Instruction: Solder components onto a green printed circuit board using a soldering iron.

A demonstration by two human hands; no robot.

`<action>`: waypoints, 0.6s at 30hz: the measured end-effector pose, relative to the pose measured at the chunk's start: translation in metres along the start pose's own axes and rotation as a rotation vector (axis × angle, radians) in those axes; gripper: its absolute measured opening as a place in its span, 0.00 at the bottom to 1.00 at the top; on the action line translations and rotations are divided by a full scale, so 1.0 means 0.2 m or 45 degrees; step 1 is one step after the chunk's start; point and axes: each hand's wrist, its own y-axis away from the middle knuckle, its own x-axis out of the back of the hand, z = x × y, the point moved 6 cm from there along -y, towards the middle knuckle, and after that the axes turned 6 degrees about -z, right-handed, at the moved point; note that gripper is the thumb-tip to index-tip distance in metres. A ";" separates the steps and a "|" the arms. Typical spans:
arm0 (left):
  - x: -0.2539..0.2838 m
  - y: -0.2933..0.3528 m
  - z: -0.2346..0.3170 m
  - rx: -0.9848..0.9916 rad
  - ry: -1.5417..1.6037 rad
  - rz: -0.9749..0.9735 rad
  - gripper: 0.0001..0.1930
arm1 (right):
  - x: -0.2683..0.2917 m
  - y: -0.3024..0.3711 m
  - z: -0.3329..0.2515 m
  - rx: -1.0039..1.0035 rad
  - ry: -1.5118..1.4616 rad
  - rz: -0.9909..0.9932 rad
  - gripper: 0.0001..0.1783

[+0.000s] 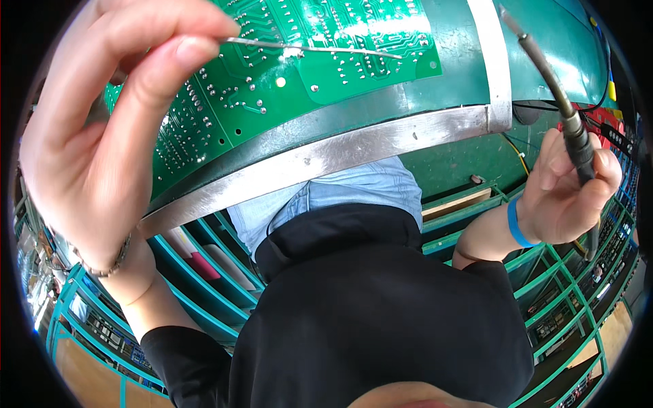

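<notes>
While the left hand [88, 149] sits toward ten o'clock, its thumb and forefinger are clamped together on a thin, silvery length of wire [309, 48], which stretches from eleven o'clock to about one o'clock across the view of a green printed circuit board [282, 102] dotted with shiny solder joints; whether the wire touches the board cannot be told. The board lies near twelve o'clock on a glossy dark-green surface [554, 58] edged with a scuffed silver metal strip [326, 151]. Toward three o'clock, the right hand [561, 204], wearing a bright blue wristband [517, 224], has its fingers closed around a slim, dark-handled soldering iron [547, 71], its tip pointing up toward half past one, apart from the wire. Green metal racks [558, 272] stand toward four o'clock.
</notes>
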 end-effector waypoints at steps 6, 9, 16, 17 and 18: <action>-0.05 0.01 -0.04 -0.018 0.035 0.069 0.05 | -0.10 0.01 0.00 -0.003 0.012 -0.061 0.15; -0.05 0.01 -0.03 -0.031 0.046 0.055 0.05 | -0.14 0.01 0.01 0.015 0.021 -0.112 0.14; -0.06 -0.01 0.00 -0.026 0.097 0.081 0.05 | -0.17 0.00 0.00 0.030 0.120 -0.118 0.15; -0.07 -0.01 0.00 -0.016 0.105 0.081 0.05 | -0.17 0.00 0.00 0.033 0.133 -0.126 0.15; -0.07 -0.01 0.00 -0.015 0.091 0.085 0.05 | -0.17 0.00 0.00 0.023 0.146 -0.145 0.15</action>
